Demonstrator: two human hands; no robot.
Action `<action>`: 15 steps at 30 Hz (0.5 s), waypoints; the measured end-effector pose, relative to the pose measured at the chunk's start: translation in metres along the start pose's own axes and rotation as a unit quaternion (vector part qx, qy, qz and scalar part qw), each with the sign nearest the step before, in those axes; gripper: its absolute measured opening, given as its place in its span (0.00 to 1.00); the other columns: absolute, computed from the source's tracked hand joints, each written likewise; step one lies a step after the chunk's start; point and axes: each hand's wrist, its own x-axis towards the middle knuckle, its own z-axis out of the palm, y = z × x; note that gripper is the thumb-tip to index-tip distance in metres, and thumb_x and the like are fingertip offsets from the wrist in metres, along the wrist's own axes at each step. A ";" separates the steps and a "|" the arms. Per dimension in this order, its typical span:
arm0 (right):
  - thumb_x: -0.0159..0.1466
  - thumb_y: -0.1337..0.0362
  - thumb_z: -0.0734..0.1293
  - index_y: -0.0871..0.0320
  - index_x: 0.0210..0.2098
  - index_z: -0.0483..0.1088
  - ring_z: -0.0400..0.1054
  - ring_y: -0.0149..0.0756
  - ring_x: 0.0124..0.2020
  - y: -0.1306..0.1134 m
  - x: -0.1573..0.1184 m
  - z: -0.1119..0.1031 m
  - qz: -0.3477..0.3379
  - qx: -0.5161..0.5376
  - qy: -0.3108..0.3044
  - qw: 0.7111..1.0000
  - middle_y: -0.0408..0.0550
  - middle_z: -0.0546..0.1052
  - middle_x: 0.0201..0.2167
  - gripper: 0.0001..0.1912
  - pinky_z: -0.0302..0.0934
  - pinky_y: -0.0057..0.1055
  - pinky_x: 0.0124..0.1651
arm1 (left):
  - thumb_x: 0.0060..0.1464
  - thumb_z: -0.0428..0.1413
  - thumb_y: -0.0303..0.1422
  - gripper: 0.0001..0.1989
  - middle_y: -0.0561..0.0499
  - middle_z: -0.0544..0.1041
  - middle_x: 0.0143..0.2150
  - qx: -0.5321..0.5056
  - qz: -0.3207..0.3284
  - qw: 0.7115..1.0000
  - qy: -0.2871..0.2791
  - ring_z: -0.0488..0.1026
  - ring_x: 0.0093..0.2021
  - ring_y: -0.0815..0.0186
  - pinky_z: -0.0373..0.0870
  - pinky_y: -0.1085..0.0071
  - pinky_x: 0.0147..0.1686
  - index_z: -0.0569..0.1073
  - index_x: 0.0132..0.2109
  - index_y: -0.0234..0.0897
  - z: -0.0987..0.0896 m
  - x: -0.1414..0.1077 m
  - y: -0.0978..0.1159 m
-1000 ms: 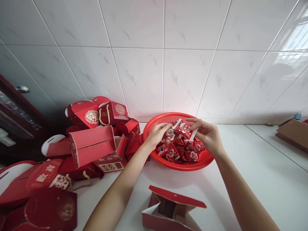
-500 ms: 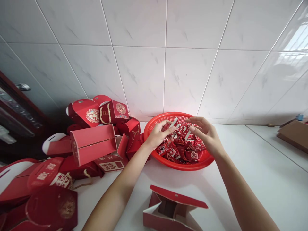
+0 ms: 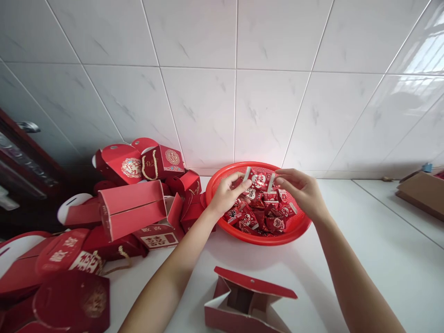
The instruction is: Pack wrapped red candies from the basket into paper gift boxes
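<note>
Packet (image 3: 259,180) now level between fingers (image 3: 245,185)

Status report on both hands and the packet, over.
Left hand and right hand holding opposite ends of packet. Packet above basket. Open box on the near side, blocking neither hand.

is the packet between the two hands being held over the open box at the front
No, the packet is above the red basket, while the open box stands apart, nearer the camera.
</note>
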 end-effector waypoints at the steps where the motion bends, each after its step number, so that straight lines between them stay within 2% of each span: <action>1: 0.62 0.49 0.73 0.55 0.45 0.79 0.79 0.48 0.42 0.006 0.002 -0.006 0.001 -0.019 0.021 1.000 0.53 0.84 0.40 0.18 0.74 0.44 0.47 | 0.46 0.69 0.50 0.21 0.51 0.78 0.33 -0.006 0.003 1.000 0.028 0.75 0.27 0.64 0.76 0.67 0.27 0.80 0.40 0.40 -0.001 0.001 -0.001; 3: 0.64 0.52 0.71 0.56 0.45 0.78 0.80 0.49 0.44 0.020 0.006 -0.018 0.015 -0.088 0.051 0.995 0.55 0.85 0.42 0.16 0.74 0.46 0.48 | 0.45 0.69 0.50 0.21 0.53 0.77 0.32 -0.013 -0.002 0.997 0.075 0.74 0.24 0.66 0.74 0.69 0.26 0.79 0.39 0.40 -0.004 0.004 -0.002; 5: 0.66 0.60 0.66 0.58 0.47 0.78 0.80 0.49 0.45 0.035 0.012 -0.027 0.048 -0.210 0.022 0.976 0.57 0.85 0.42 0.14 0.74 0.47 0.49 | 0.43 0.70 0.50 0.21 0.54 0.76 0.31 -0.018 -0.012 0.995 0.096 0.72 0.22 0.68 0.72 0.70 0.25 0.78 0.38 0.40 -0.006 0.006 -0.003; 7: 0.65 0.69 0.62 0.58 0.50 0.78 0.80 0.49 0.48 0.047 0.019 -0.032 0.066 -0.306 -0.018 0.949 0.57 0.84 0.46 0.17 0.73 0.48 0.53 | 0.42 0.71 0.49 0.22 0.55 0.74 0.31 -0.022 -0.020 0.995 0.093 0.72 0.21 0.70 0.72 0.71 0.24 0.77 0.37 0.40 -0.007 0.006 -0.002; 10: 0.59 0.78 0.61 0.57 0.51 0.78 0.77 0.49 0.55 0.053 0.033 -0.028 0.070 -0.365 -0.075 0.925 0.56 0.82 0.52 0.25 0.70 0.45 0.57 | 0.42 0.71 0.49 0.22 0.56 0.72 0.30 -0.023 -0.019 0.997 0.069 0.72 0.21 0.70 0.73 0.71 0.24 0.76 0.35 0.39 -0.006 0.005 -0.001; 12: 0.54 0.82 0.63 0.55 0.47 0.79 0.76 0.50 0.55 0.052 0.044 -0.020 0.073 -0.394 -0.131 0.907 0.54 0.83 0.51 0.27 0.69 0.41 0.54 | 0.43 0.71 0.49 0.21 0.56 0.72 0.30 -0.023 -0.016 0.998 0.061 0.72 0.21 0.70 0.72 0.71 0.23 0.77 0.35 0.38 -0.006 0.004 0.000; 15: 0.49 0.83 0.67 0.56 0.38 0.79 0.78 0.51 0.47 0.049 0.056 -0.008 0.082 -0.430 -0.203 0.876 0.52 0.84 0.40 0.22 0.67 0.34 0.42 | 0.44 0.71 0.47 0.20 0.57 0.72 0.30 -0.023 -0.014 0.998 0.061 0.72 0.22 0.71 0.72 0.72 0.22 0.77 0.36 0.38 -0.006 0.004 -0.001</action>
